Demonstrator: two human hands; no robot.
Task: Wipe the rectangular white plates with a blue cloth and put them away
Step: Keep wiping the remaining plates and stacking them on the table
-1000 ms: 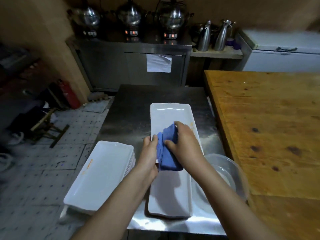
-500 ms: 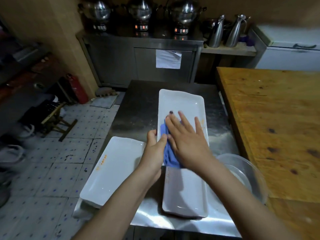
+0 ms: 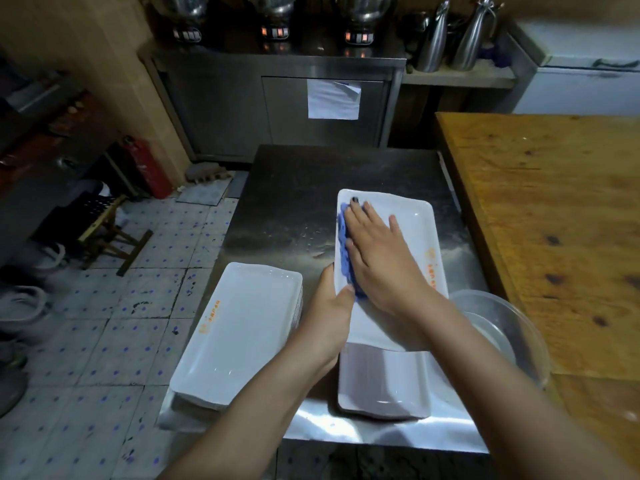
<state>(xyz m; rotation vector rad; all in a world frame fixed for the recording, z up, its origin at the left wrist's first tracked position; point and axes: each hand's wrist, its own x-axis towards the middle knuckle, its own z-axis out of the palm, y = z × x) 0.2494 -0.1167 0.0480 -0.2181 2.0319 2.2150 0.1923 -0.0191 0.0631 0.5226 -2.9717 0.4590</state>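
At the bottom centre of the frame a near plate [image 3: 381, 382] lies on the steel table [image 3: 294, 202]. The near end of the plate being wiped [image 3: 415, 230] covers its far end; whether the two touch cannot be told. To the lower left, just beside the left forearm, sits a stack of white plates [image 3: 242, 327], and a clear bowl [image 3: 502, 323] stands at the lower right.

The left hand [image 3: 329, 313] grips the wiped plate's left long edge near its middle, thumb on top and fingers curled out of sight beneath. Just beyond it, the right hand [image 3: 377, 258] lies flat with its fingers spread, pressing the blue cloth [image 3: 344, 251] onto the plate's left side. The cloth shows only as a strip along the hand's left edge.

The plate's long axis runs away from the person, from the centre of the frame up and slightly left. The fingertips almost reach its far left corner, so any further stroke probably has to go along that axis, over the uncovered right half. For putting away, the left hand is nearer the stack.
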